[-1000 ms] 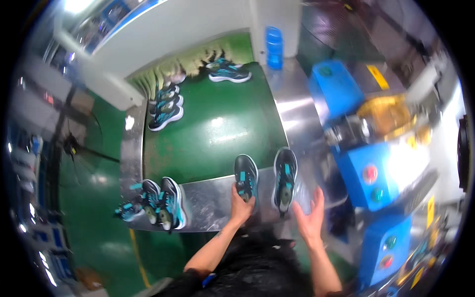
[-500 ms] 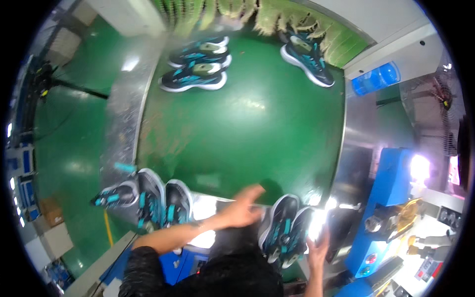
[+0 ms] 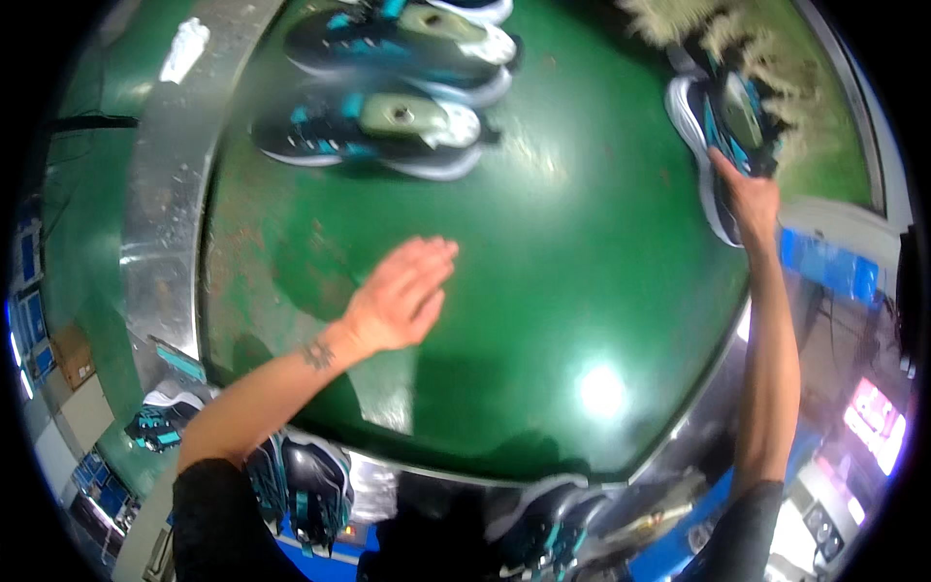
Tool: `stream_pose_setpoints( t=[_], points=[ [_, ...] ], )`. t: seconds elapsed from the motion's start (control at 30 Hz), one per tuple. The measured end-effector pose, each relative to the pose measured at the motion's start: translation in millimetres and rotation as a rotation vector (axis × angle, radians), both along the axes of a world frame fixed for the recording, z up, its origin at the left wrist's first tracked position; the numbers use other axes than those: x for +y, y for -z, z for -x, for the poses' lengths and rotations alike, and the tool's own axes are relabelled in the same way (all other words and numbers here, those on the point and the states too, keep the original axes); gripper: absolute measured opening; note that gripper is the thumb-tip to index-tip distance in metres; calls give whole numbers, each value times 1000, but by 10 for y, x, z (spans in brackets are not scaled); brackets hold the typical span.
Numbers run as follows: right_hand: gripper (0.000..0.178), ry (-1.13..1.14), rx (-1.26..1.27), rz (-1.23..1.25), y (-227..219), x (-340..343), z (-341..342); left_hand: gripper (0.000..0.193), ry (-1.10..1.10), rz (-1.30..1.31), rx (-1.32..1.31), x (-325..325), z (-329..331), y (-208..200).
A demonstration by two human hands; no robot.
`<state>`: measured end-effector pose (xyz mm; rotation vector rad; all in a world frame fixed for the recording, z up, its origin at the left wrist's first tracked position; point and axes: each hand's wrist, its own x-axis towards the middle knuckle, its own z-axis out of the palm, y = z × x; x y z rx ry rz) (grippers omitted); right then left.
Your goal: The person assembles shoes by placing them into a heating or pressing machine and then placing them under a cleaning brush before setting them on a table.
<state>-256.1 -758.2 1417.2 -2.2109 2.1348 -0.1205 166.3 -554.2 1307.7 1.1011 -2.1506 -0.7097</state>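
Observation:
At the far right my right hand (image 3: pixel 754 199) grips a black and teal sneaker (image 3: pixel 713 121) with a white sole, beside the frayed strip curtain. My thumb lies on the shoe's side; the other fingers are mostly hidden. My left hand (image 3: pixel 402 294) hovers with nothing in it over the middle of the green belt (image 3: pixel 543 320), fingers stretched out and held close together. Ahead of it, at the far left, two sneakers in the same colours, a nearer one (image 3: pixel 339 126) and a farther one (image 3: pixel 388 48), lie sideways with olive pieces in their openings. Part of another shows beyond them.
More sneakers (image 3: pixel 315 485) stand at the near left edge, one (image 3: pixel 160 419) farther left. Another pair (image 3: pixel 553 524) is near my body. A metal rail (image 3: pixel 175 194) borders the belt, with a crumpled white scrap (image 3: pixel 184 48) on it. A blue container (image 3: pixel 829 264) is at the right.
My view has moved forward over the belt. My right hand has gone from the near shoe pair to the far right sneaker and taken hold of it. My left hand has reached forward.

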Motion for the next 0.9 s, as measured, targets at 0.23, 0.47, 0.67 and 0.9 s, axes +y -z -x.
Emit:
stream_pose_setpoints(
  t=[0.23,0.47,0.67,0.9],
  points=[
    [56,163,-866,-383,112,2459,-1057,39,-124,75,-130,52,-281,13],
    [84,-331,-1048,-431,-2156,4232,-1245,85,608,-1727,570,912,708,-1639],
    [84,-66,-1177,401,-2587,5349,-922,88,668,-1529,983,1934,930,-3196],
    [83,65,-1345,449,-2434,6653,-936,81,545,-1136,880,3199,2067,-3188]
  ],
)
